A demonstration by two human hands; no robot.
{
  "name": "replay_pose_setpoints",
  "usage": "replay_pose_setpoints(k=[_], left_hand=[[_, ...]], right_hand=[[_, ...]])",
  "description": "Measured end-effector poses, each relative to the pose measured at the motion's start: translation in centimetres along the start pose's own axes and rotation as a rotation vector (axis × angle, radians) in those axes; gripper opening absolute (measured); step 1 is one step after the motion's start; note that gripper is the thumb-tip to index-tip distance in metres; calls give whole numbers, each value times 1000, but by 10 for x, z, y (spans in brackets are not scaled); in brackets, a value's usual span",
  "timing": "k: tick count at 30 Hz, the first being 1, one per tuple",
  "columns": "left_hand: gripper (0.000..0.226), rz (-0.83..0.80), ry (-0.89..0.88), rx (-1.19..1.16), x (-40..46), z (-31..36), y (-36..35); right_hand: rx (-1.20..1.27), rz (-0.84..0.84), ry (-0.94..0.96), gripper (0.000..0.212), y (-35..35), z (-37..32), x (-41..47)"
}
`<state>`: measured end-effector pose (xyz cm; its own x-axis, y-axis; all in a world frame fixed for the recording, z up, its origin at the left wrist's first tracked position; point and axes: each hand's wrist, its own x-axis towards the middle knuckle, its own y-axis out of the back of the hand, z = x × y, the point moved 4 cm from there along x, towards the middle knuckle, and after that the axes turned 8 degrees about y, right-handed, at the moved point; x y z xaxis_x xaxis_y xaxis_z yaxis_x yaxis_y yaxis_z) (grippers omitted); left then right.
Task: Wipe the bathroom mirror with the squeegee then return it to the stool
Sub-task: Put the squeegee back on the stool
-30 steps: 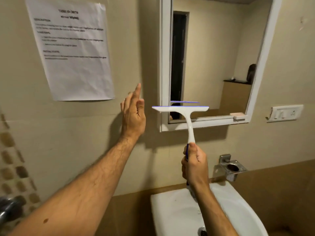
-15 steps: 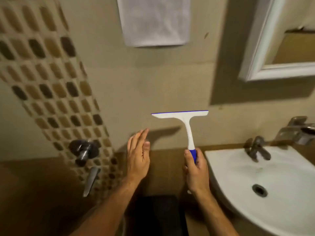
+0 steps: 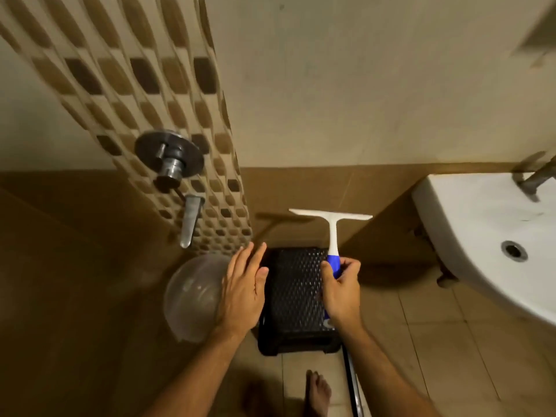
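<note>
The grip of the right hand point(image 3: 341, 291) is closed around the blue end of the squeegee point(image 3: 332, 233) handle, the fingers curled round it and the thumb laid across. The left hand point(image 3: 242, 291) is held flat, its fingers straight and together, nothing being grasped by it; it is seen over the left edge of the stool point(image 3: 296, 299) and the rim of a clear plastic bucket point(image 3: 192, 299).

The squeegee is carried in the air above the stool, not yet set down. Its long axis, the white handle, runs up and away from the grip toward the wall, and the blade is borne crosswise at the far end, roughly level, over the far edge of the stool. The dark woven seat lies directly below and between the two hands, so the right hand is judged the nearer to the resting place; a lowering and laying flat of the handle is what the return would seem to call for.

One squeegee, one stool and one bucket are counted. One sink point(image 3: 493, 236) is seen at the right, and one wall tap point(image 3: 171, 162) at the left. One bare foot point(image 3: 319, 392) is visible on the floor tiles below the stool.
</note>
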<state>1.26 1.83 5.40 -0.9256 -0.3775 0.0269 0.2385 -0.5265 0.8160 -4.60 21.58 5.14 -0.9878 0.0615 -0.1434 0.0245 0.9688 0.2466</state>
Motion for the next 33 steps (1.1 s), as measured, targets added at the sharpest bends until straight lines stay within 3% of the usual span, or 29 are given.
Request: replay_pose_setpoints(k=[8,14,19,24,33], left_hand=[[57,-188,79,60,-21,-60,-84],[60,-231,131,105,-22,-86,-141],[56,-279,84,140,-11,-97,-181],[56,-262,69,182,-2,-112,-204],[56,-289,141,148,-13,-139,-211]], right_hand=[[-314,-60,-87,17,-33,122,6],[-314,-152,-170,22,-49,185,25],[-322,-119,-167,11,-68,228,53],[-365,-133,-182,17,-80,275,69],[-372,-206,-258,30,-80,298,76]])
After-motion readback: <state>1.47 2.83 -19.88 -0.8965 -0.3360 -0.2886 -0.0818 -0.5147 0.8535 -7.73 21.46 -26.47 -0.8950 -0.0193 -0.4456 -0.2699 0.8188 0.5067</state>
